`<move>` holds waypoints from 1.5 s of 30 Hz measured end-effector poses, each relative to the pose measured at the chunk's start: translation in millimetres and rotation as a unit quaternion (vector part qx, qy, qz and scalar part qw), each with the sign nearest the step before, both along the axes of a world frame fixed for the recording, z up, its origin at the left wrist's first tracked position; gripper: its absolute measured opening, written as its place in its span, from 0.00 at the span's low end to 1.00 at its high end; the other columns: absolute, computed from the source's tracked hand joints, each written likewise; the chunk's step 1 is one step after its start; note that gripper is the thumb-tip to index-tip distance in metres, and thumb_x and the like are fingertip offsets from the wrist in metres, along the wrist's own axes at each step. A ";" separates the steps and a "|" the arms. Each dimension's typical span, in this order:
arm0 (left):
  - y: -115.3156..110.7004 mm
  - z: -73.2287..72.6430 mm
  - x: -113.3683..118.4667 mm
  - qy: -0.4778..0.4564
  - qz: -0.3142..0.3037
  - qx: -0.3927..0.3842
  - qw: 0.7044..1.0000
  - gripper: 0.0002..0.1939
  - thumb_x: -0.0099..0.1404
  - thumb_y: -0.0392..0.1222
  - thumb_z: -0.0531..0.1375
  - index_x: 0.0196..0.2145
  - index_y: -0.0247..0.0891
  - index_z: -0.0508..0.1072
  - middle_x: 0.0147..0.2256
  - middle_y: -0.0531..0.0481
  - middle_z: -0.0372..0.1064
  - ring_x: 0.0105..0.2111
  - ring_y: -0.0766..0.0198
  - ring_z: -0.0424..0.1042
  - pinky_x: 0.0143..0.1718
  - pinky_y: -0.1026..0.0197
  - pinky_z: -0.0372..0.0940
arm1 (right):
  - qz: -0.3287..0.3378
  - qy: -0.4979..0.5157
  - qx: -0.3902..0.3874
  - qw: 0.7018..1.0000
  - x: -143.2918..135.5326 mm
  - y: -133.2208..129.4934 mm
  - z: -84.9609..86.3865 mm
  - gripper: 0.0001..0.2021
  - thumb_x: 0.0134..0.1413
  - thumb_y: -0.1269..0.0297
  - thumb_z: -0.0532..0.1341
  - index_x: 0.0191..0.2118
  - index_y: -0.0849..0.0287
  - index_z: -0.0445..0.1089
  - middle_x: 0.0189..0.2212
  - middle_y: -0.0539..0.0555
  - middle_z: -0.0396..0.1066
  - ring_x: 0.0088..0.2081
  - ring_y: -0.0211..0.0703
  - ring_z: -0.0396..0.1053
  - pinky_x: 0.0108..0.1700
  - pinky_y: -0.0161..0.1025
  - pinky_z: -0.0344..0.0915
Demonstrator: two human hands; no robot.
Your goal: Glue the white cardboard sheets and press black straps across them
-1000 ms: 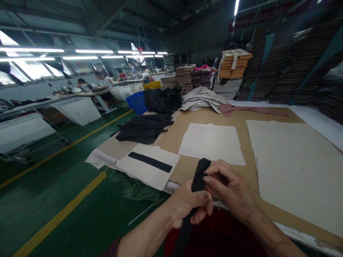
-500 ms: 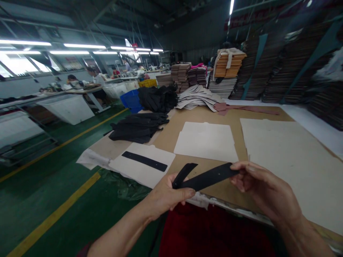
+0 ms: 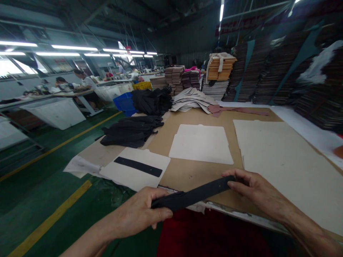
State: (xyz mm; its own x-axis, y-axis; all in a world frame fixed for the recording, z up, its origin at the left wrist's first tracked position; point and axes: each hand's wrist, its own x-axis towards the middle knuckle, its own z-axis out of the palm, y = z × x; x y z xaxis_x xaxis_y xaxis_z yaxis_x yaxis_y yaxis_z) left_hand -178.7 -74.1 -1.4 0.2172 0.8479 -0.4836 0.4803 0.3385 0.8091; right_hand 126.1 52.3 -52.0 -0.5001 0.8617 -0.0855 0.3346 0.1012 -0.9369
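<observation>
A black strip (image 3: pixel 202 190) with a small hole is stretched between my two hands, over the front edge of the table. My left hand (image 3: pixel 144 210) grips its left end, where more black material is bunched under the fingers. Between thumb and fingers, my right hand (image 3: pixel 249 185) pinches the right end. Beyond my left hand, a similar black strip (image 3: pixel 138 166) lies flat on a pale card panel (image 3: pixel 112 167). A second pale panel (image 3: pixel 202 144) rests in the middle of the table.
Black cut pieces (image 3: pixel 131 130) are heaped at the table's left side, with a darker pile (image 3: pixel 152 101) behind. Large pale sheets (image 3: pixel 289 157) cover the right side. Fanned panels (image 3: pixel 190 100) and a blue crate (image 3: pixel 124 103) stand farther back. People sit at sewing tables on the far left.
The folded-up loose end of black material at my left hand now lies down along the strip. Both hands have moved slightly lower, and the view has turned a little to the right.
</observation>
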 end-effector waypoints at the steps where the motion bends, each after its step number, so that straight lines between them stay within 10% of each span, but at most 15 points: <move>1: 1.7 6.0 -3.7 0.034 -0.010 0.007 0.999 0.12 0.62 0.45 0.59 0.41 0.39 0.74 0.28 0.56 0.65 0.26 0.68 0.64 0.26 0.68 0.60 | 0.013 -0.026 0.012 1.000 2.0 4.6 0.9 0.11 0.52 0.56 0.62 0.39 0.54 0.74 0.25 0.47 0.68 0.27 0.39 0.61 0.29 0.36 0.57; 8: 56.7 34.0 -17.2 0.225 -0.077 0.110 0.965 0.11 0.65 0.48 0.55 0.34 0.39 0.73 0.24 0.55 0.67 0.24 0.64 0.67 0.24 0.65 0.56 | 0.011 -0.186 0.124 0.975 -0.1 55.4 -4.7 0.07 0.51 0.62 0.55 0.30 0.55 0.69 0.22 0.48 0.67 0.26 0.43 0.64 0.30 0.38 0.59; 15: 117.9 4.1 -18.9 0.338 -0.161 0.214 0.902 0.13 0.63 0.41 0.56 0.44 0.38 0.73 0.45 0.43 0.73 0.44 0.54 0.71 0.45 0.58 0.62 | 0.030 -0.234 0.187 0.954 -0.4 81.6 -27.1 0.03 0.49 0.67 0.55 0.28 0.55 0.65 0.27 0.50 0.71 0.32 0.46 0.67 0.35 0.41 0.59; 31: 134.7 3.9 -30.4 0.315 -0.191 0.143 0.919 0.12 0.66 0.43 0.53 0.42 0.40 0.74 0.37 0.45 0.74 0.38 0.56 0.72 0.38 0.59 0.61 | 0.026 -0.282 0.138 0.949 0.0 69.8 -17.3 0.06 0.52 0.63 0.54 0.28 0.53 0.66 0.25 0.51 0.72 0.29 0.46 0.68 0.31 0.41 0.60; 39: 165.1 6.6 -53.6 0.132 -0.015 0.051 0.990 0.16 0.59 0.54 0.62 0.35 0.38 0.73 0.25 0.56 0.64 0.24 0.67 0.61 0.27 0.65 0.55 | -0.010 -0.122 -0.014 0.992 6.9 99.0 6.2 0.16 0.49 0.47 0.60 0.27 0.54 0.72 0.22 0.51 0.67 0.25 0.42 0.62 0.28 0.39 0.58; 45: 208.0 -8.0 -53.8 0.088 0.116 0.038 0.989 0.19 0.53 0.54 0.66 0.35 0.37 0.70 0.22 0.58 0.63 0.23 0.69 0.58 0.25 0.67 0.48 | -0.117 -0.052 -0.134 0.983 -7.9 129.0 9.2 0.17 0.31 0.50 0.70 0.28 0.56 0.73 0.17 0.49 0.64 0.19 0.36 0.58 0.19 0.34 0.54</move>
